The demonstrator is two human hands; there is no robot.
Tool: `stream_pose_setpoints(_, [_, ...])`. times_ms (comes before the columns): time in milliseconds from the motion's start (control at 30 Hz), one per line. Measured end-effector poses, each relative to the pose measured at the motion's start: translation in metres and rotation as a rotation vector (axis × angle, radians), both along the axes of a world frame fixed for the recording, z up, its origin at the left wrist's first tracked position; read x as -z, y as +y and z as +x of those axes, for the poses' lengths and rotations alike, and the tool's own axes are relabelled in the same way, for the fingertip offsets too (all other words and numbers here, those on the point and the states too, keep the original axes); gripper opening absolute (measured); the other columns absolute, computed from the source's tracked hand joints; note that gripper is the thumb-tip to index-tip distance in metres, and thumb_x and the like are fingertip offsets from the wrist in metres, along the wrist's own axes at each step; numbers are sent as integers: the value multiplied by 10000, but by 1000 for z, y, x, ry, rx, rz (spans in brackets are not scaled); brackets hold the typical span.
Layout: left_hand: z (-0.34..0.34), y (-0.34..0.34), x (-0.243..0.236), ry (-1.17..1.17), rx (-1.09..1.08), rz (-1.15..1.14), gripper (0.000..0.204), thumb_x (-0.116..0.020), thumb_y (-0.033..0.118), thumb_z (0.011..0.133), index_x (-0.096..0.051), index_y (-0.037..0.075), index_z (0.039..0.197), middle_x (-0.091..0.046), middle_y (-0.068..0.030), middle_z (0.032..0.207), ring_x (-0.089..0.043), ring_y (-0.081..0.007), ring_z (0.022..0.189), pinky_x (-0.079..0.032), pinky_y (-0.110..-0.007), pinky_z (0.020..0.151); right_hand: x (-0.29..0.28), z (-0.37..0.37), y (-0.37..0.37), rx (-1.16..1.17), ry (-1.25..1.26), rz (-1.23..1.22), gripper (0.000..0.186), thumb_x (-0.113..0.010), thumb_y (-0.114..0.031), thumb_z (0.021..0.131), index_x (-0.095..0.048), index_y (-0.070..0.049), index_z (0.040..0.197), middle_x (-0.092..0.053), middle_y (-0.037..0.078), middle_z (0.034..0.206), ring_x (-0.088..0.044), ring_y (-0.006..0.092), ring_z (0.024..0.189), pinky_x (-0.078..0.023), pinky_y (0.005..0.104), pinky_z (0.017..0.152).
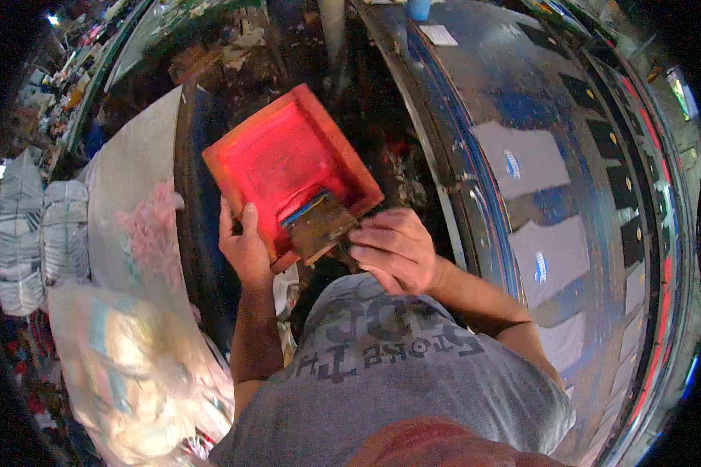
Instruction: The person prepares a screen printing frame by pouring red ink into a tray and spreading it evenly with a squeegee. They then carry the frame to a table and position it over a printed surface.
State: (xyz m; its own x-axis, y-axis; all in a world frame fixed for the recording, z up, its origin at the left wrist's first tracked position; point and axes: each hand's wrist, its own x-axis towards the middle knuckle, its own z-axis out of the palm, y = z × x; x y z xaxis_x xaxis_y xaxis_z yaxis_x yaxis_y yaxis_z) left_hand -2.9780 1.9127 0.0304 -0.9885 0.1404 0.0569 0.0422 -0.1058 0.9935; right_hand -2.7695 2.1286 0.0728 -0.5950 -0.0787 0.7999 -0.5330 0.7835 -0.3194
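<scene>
A screen-printing frame (266, 159) with a red mesh and orange-red rim is held tilted in front of my body. My left hand (246, 243) grips its lower left edge, thumb on the near side. In my right hand (395, 247) is a squeegee (322, 227) with a worn brown wooden body and a dark blue and yellowish blade edge. The squeegee lies over the frame's lower right part, its blade edge at the red mesh; whether it presses on the mesh I cannot tell. My right fingers are closed round the squeegee's right end.
On the right runs a long dark printing table (491, 86) with grey fabric pieces (549, 253) bearing small blue-white prints. To the left stand a pale board (136, 148) with pink stains, bundled striped cloth (65, 226) and a plastic-covered heap (132, 366). A blue cup (418, 9) stands at the far end.
</scene>
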Motion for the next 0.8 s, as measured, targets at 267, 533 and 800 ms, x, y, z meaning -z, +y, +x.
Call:
stream_pose_setpoints(267, [-213, 68, 5, 139, -25, 269, 596, -719, 93, 1103, -522, -51, 1647, -672, -129, 1524, -660, -197, 1316, -508, -372, 1163, 141, -140, 82, 248, -403, -271, 437, -764, -32, 956, -727, -112, 1384, -749, 146, 1256, -712, 388, 1115, -601, 490, 936])
stream_pose_setpoints(533, [-408, 167, -24, 128, -71, 139, 617, -749, 123, 1084, -538, -54, 1636, -673, -127, 1536, -649, -186, 1320, -487, -355, 1174, 234, -254, 190, 572, -1054, 190, 573, -797, -197, 932, -673, -195, 1491, -663, 121, 1436, -617, 390, 1325, -564, 504, 1089])
stream_pose_setpoints(800, [-566, 269, -33, 88, -91, 191, 656, -790, 174, 1063, -551, -25, 1641, -703, -115, 1494, -655, -177, 1281, -511, -350, 1136, 279, -377, 269, 729, -1155, 111, 464, -830, -249, 891, -747, -140, 1335, -703, 166, 1344, -672, 420, 1212, -597, 520, 1013])
